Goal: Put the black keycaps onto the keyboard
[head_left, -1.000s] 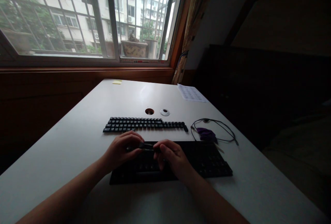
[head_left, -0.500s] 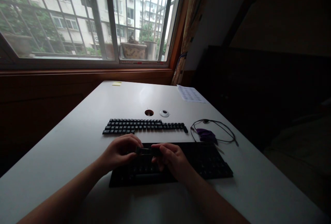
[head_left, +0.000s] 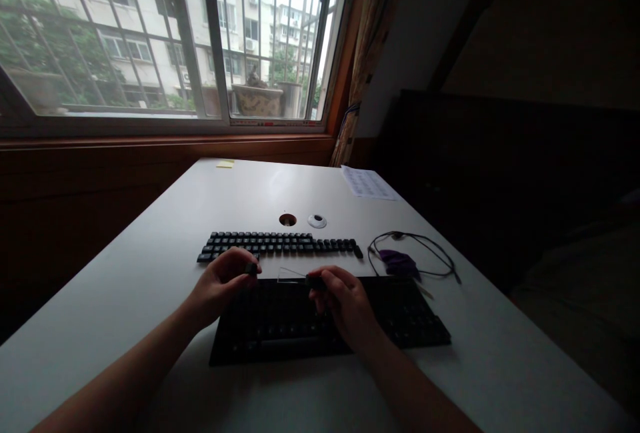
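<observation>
Between the thumb and fingers of my left hand (head_left: 229, 281) is a small black keycap (head_left: 251, 269). My right hand (head_left: 341, 296) grips the dark handle of a wire keycap puller (head_left: 293, 277), whose thin wire prongs point left toward my left hand, apart from the keycap. Both hands are over a black keyboard (head_left: 395, 313) that lies on the table; its near left part is very dark, so single keys are hard to make out. Behind the hands, loose black keycaps (head_left: 280, 244) stand in several neat rows.
On the white table (head_left: 125, 273), a black cable (head_left: 425, 236) curls beside a purple cloth (head_left: 399, 263) at the right. Farther back are a round cable hole (head_left: 287, 220), its white cover (head_left: 317, 221), a printed sheet (head_left: 369, 183) and a yellow sticky note (head_left: 225, 163).
My hands have drawn apart. The keycap has come off the puller's wires and moved left and up in my left hand, while the puller has shifted slightly right in my right hand.
</observation>
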Demonstrator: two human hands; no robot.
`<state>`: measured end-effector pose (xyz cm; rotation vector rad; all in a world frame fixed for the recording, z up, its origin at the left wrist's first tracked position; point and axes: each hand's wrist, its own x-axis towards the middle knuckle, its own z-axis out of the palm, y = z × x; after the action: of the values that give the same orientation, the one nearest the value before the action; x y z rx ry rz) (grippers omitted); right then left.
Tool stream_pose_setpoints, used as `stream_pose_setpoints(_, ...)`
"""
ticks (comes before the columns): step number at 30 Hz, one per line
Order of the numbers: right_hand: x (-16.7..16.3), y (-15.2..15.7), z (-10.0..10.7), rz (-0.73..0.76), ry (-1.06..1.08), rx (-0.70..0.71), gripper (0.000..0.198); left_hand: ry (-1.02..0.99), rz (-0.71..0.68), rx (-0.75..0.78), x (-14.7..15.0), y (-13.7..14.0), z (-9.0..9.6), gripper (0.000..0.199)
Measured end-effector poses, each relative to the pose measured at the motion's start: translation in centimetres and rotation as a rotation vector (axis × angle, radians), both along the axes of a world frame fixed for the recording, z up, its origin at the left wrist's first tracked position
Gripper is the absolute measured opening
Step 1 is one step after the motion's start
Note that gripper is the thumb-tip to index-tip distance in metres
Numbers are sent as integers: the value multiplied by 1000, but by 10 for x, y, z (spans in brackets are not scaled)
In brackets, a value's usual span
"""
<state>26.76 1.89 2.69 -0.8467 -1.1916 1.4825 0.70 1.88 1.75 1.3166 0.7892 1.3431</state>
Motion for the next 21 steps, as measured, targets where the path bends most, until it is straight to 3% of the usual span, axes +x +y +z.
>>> stream_pose_setpoints(8, 2, 10, -4, -182, -74, 118, 20, 130, -52, 51, 0, 0, 1, 19)
stream_pose_setpoints(13, 3, 8, -2, -249, -309, 198, 30, 210, -100, 86, 3, 0, 1, 19)
stream_pose_setpoints(16, 3, 7, 0, -308, -466, 357, 38, 220, -104, 56, 3, 1, -4, 21)
stream_pose_setpoints(21, 3, 7, 0, -344, -609, 650, 34, 225, -136, 65, 3, 2, -12, 23)
